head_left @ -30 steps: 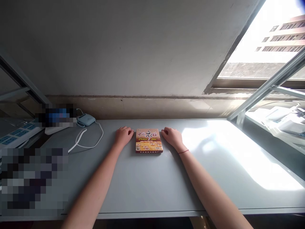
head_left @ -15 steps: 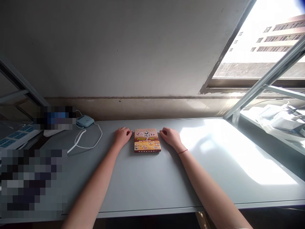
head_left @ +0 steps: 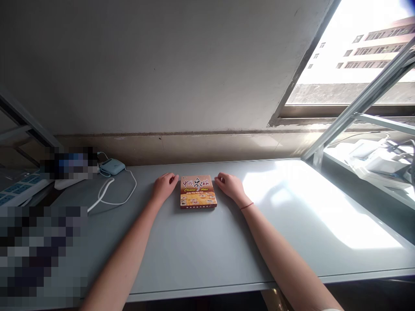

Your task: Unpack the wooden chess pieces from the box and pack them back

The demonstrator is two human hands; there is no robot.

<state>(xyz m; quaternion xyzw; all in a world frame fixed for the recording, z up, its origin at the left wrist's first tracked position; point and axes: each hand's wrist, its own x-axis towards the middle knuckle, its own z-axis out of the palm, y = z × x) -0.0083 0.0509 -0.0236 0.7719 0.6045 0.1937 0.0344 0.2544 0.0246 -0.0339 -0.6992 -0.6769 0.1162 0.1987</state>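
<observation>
The bare left hand (head_left: pixel 164 188) and right hand (head_left: pixel 231 187) curl into loose, empty fists at nine and three o'clock beside the flat, square, red-and-yellow cardboard box (head_left: pixel 198 191). It looks light and stiff, best gripped by those sides.

On the surface (head_left: pixel 194 250), left, a pale blue device (head_left: pixel 112 166) and white cable (head_left: pixel 135 184) lie near a power strip (head_left: pixel 19 188); right, a sunlit patch (head_left: pixel 324 203), a shelf (head_left: pixel 359 175) with white items (head_left: pixel 382 163), a window (head_left: pixel 327 93)
</observation>
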